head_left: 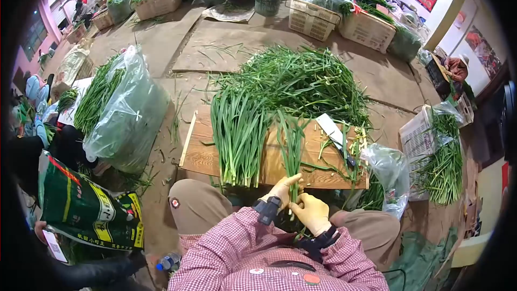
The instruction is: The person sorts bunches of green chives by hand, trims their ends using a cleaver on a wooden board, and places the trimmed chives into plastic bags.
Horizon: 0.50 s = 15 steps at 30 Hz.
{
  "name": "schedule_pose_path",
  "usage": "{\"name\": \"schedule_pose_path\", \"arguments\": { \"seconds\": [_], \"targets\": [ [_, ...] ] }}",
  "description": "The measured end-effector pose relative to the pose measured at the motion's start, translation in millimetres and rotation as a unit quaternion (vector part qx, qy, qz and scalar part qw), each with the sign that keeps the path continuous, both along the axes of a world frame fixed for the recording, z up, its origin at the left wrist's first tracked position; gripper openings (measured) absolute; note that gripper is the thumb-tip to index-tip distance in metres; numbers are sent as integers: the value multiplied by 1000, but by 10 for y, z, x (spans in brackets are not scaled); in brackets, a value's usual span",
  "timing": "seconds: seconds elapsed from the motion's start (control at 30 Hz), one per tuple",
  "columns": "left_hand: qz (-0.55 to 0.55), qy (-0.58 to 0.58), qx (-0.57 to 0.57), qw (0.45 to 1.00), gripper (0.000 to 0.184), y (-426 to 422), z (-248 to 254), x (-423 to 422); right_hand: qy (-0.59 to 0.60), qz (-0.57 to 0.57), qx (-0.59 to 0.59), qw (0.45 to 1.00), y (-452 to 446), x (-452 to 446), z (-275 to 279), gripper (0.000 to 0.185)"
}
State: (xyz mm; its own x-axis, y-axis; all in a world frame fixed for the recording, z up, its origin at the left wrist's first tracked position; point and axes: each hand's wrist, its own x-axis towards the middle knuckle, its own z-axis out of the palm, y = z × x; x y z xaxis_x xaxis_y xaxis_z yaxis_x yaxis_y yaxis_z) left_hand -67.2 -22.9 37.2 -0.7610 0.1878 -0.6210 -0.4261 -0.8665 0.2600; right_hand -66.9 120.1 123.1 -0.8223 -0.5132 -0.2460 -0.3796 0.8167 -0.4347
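One garlic-chive bunch (292,148): my left hand (285,189) grips it, right hand (313,213) pinches lower; leftward pile (237,140) looks sorted, heap (309,81) beyond unsorted.

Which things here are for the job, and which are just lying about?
Seem part of the job:
slim green leafy bunch, in yellow-gloved left hand, right hand at its stems
big green leafy heap
brown wooden board
silver-bladed, dark-handled knife

Probably just lying about:
clear, blue-capped plastic bottle
crumpled green sheet
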Motion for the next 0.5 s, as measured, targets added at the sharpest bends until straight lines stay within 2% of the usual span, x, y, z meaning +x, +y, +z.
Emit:
{"name": "schedule_pose_path", "arguments": {
  "seconds": [0.13,0.23,0.33,0.43,0.5],
  "targets": [
    [37,6,108,993,20,-26,36,3,-53,-42,-64,996,57,-108,-111,27],
    [14,21,74,997,20,-64,-118,-17,-166,-85,-175,967,152,-195,-363,16],
    [-5,11,38,999,25,-72,-153,-12,-175,-129,-263,940,132,-112,-350,13],
    [21,-18,-34,999,36,13,-141,-60,-169,-143,-285,933,109,-59,-315,10],
    [7,-8,-4,1000,35,-16,-98,-43,-199,-157,-320,913,126,-51,-341,9]
  ]
}}
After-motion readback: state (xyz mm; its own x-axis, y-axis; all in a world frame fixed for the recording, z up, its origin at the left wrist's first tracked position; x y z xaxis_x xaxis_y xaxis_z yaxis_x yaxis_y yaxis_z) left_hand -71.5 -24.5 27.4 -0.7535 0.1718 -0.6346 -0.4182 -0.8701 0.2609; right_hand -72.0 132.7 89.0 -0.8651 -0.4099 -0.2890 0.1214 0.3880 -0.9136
